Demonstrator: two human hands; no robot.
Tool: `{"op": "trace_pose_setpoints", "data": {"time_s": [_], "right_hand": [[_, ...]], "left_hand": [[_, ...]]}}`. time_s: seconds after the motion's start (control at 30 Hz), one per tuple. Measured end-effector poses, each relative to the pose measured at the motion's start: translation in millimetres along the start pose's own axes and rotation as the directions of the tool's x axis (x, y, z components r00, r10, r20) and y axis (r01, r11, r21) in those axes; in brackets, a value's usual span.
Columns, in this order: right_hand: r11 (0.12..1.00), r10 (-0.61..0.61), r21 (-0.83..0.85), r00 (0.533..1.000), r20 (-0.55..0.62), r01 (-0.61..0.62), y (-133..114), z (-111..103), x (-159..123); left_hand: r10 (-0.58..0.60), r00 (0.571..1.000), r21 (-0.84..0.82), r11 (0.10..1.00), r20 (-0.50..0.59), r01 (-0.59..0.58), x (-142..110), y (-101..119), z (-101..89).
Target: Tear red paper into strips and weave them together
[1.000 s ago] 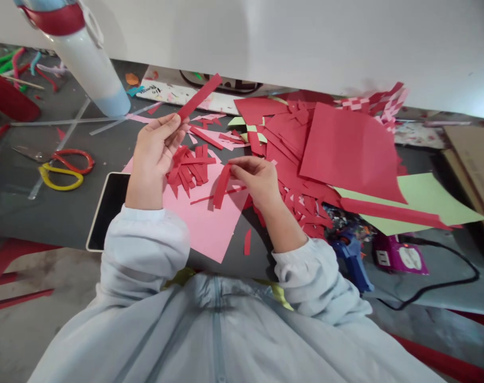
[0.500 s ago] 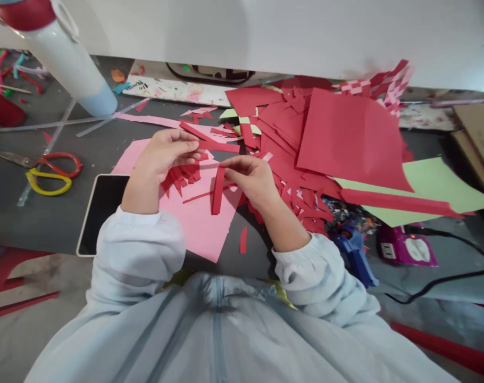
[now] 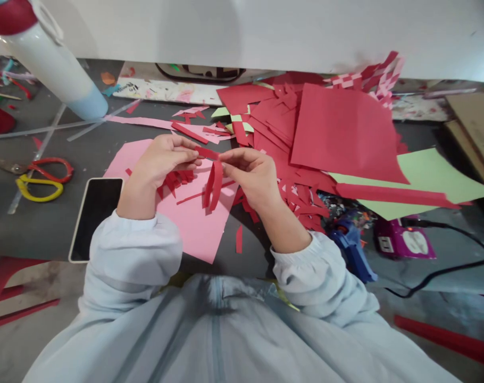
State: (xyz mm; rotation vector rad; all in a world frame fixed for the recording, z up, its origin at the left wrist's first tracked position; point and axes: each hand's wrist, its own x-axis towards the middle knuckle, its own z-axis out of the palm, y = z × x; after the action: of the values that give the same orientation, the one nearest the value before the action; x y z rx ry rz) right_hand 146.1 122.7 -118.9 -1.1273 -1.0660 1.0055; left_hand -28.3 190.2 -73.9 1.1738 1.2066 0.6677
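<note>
Both my hands are raised over a pink paper sheet. My left hand is closed, pinching one end of a red paper strip between thumb and fingers. The fingertips of my right hand are pressed together at the strip's other end. From that pinch hangs a bent red paper loop; I cannot tell whether it is one piece with the strip. Cut red paper pieces lie on the pink sheet, partly hidden by my left hand. A thin red strip lies beneath the loop.
Scissors, a phone and a bottle are on the left. A heap of red paper with a large red sheet sits at right, near green paper, a blue glue gun and a purple box with a black cable.
The red strip at my left fingertips now reaches my right fingertips. The hanging red strip has opened into a loop. The view has shifted slightly.
</note>
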Motion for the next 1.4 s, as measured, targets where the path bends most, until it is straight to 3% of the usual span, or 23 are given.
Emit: {"op": "trace_pose_setpoints", "data": {"time_s": [0.13,0.4,0.6,0.7,0.87,0.97,1.2,1.4], "right_hand": [[0.998,-0.056,-0.026,0.998,-0.029,0.055,-5,-3,1],[1.0,-0.022,-0.009,0.999,-0.025,0.022,-7,-11,7],[0.996,0.026,0.088,1.0,0.002,-0.026,2,-12,12],[0.994,0.019,0.105,1.0,-0.005,-0.018,3,-11,13],[0.999,0.039,0.03,0.999,0.007,-0.039,1,-12,12],[0.998,0.059,-0.007,0.998,0.022,-0.058,2,-12,12],[0.991,0.101,-0.094,0.993,0.06,-0.095,7,-13,14],[0.983,0.063,-0.176,0.997,0.051,-0.053,11,-19,15]], "left_hand": [[0.034,0.999,0.017,0.999,0.022,-0.034,1,-1,5.8],[0.137,0.991,0.037,0.99,-0.002,-0.137,3,-5,16.6],[0.138,0.99,-0.125,0.983,-0.002,-0.138,5,-11,22.1],[0.129,0.991,-0.136,0.983,0.037,-0.123,4,-13,21.7],[0.134,0.978,-0.011,0.991,0.158,-0.134,3,-14,21.2],[0.104,0.985,-0.017,0.995,0.136,-0.102,3,-13,25.1],[-0.053,0.997,-0.171,0.984,-0.052,0.044,2,-10,38.1],[-0.064,0.996,-0.084,0.994,0.064,0.069,-4,-9,33.9]]}}
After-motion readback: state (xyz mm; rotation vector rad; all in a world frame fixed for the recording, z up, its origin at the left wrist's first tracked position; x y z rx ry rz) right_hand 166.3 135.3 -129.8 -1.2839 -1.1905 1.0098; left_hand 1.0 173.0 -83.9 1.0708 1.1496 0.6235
